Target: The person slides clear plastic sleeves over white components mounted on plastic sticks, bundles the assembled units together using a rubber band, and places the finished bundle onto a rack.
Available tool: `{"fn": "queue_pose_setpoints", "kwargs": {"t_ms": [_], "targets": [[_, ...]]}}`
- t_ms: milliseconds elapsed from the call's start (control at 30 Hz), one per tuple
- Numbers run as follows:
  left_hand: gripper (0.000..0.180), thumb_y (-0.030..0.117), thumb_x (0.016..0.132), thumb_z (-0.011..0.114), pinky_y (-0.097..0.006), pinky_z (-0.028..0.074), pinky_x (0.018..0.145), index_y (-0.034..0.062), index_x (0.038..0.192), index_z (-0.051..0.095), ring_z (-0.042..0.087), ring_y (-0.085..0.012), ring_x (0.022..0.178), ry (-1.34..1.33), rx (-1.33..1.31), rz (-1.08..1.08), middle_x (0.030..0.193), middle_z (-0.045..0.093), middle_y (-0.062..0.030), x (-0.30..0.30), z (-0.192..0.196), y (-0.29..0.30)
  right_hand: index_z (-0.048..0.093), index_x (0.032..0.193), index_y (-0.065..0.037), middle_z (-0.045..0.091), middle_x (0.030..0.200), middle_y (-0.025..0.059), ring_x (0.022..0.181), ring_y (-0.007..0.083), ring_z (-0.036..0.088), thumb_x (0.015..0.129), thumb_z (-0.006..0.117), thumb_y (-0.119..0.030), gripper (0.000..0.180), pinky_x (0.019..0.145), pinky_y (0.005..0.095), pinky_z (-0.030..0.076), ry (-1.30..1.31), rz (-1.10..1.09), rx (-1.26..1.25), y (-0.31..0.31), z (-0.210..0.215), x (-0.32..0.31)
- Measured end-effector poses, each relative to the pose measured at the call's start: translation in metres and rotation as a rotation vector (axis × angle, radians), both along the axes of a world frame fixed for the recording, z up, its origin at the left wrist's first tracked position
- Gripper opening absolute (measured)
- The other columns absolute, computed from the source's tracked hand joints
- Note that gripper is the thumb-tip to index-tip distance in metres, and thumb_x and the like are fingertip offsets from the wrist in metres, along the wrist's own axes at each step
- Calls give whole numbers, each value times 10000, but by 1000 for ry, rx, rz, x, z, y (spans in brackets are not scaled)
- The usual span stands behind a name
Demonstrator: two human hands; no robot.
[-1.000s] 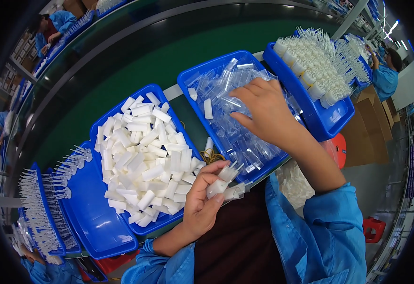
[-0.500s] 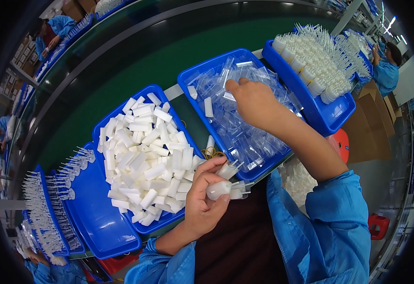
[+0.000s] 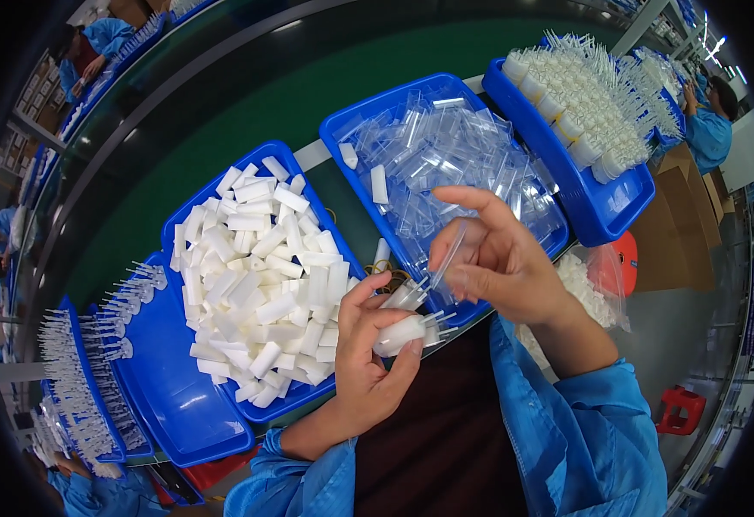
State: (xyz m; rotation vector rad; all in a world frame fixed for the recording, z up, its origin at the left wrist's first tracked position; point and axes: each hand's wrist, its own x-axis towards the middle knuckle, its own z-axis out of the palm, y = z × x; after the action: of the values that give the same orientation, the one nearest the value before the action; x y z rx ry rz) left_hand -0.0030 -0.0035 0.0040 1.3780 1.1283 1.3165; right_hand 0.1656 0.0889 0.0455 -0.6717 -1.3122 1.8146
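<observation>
White nozzle pieces (image 3: 407,332), a small bunch, sit in the left hand (image 3: 373,358), fingers curled tight around them, just off the near edge of the middle blue tray (image 3: 342,138) of clear sleeves. Right hand (image 3: 498,258) at 3 o'clock of them pinches one clear sleeve (image 3: 448,254), other fingers spread. White-cap tray (image 3: 286,155) at 9 o'clock. Little free counter (image 3: 222,112) between trays. Nozzle tips half hidden, count unclear.
</observation>
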Motion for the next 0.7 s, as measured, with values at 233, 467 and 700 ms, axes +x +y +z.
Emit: {"fn": "queue_pose_setpoints", "kwargs": {"t_ms": [233, 467, 700], "targets": [[244, -24, 753, 606, -340, 402, 868, 27, 986, 553, 480, -267, 1041, 121, 46, 10, 1291, 351, -183, 2, -1, 2, 480, 1144, 8, 560, 965, 72, 627, 52, 481, 861, 552, -15, 292, 512, 168, 375, 242, 33, -209, -12, -23, 9], [235, -18, 751, 606, -331, 406, 857, 26, 976, 554, 487, -260, 1031, 142, 43, 26, 1288, 353, -187, 1, -1, 2, 469, 1195, 13, 570, 984, 65, 634, 51, 511, 867, 560, -21, 342, 541, 163, 404, 29, -1, -38, -13, -14, 6], [237, -28, 746, 605, -333, 409, 858, 20, 972, 553, 488, -265, 1043, 154, 49, 34, 1293, 340, -190, 2, 0, 2, 536, 1185, 3, 541, 929, 36, 647, 15, 510, 840, 602, -8, 351, 526, 143, 396, -77, -149, 71, -16, -10, 10]]}}
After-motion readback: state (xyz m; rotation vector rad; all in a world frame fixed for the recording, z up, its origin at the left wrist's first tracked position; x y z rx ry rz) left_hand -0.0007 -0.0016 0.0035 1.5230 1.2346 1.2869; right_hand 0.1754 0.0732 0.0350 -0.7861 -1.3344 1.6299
